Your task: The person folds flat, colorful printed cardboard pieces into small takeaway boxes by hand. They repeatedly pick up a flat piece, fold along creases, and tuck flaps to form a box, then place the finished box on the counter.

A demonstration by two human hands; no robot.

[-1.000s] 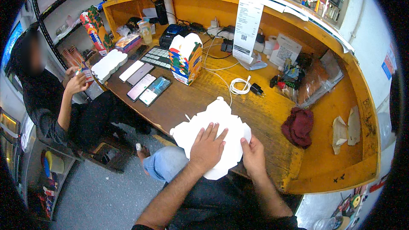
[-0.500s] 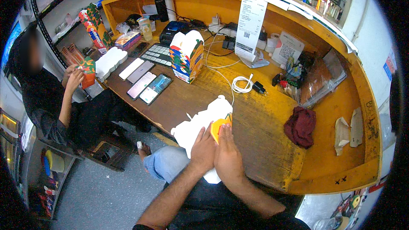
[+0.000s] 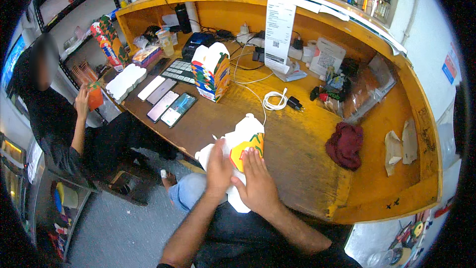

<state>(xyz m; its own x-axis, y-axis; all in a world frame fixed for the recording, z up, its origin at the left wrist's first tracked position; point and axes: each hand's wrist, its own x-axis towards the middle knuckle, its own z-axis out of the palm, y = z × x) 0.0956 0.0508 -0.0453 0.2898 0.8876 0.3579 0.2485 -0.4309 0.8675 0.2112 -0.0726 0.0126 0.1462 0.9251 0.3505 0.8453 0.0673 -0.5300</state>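
A die-cut paper food carton [image 3: 246, 130], white inside with a yellow, orange and green printed panel folded over, lies at the table's near edge in front of me. My right hand [image 3: 257, 183] rests on the printed panel, fingers stretched out flat and thumb pointing left. Over the white part to its left is my left hand [image 3: 218, 168], fingers extended and slightly blurred, with nothing gripped. Both hands cover part of the carton. Beyond it stands a stack of folded printed cartons [image 3: 212, 72].
Several phones [image 3: 162, 106] lie left of the stack, near a keyboard [image 3: 179, 71]. A coiled white cable [image 3: 274, 100], charger [image 3: 295, 103], hanging receipt [image 3: 279, 32] and maroon cloth [image 3: 344, 145] occupy the table. At the left, a seated co-worker holds an orange carton [image 3: 95, 98] near white flattened cartons [image 3: 126, 82].
My hands have moved apart: the left shifted left off the printed panel, while the right stays on it. More of the panel shows and lies flatter. The view has shifted slightly.
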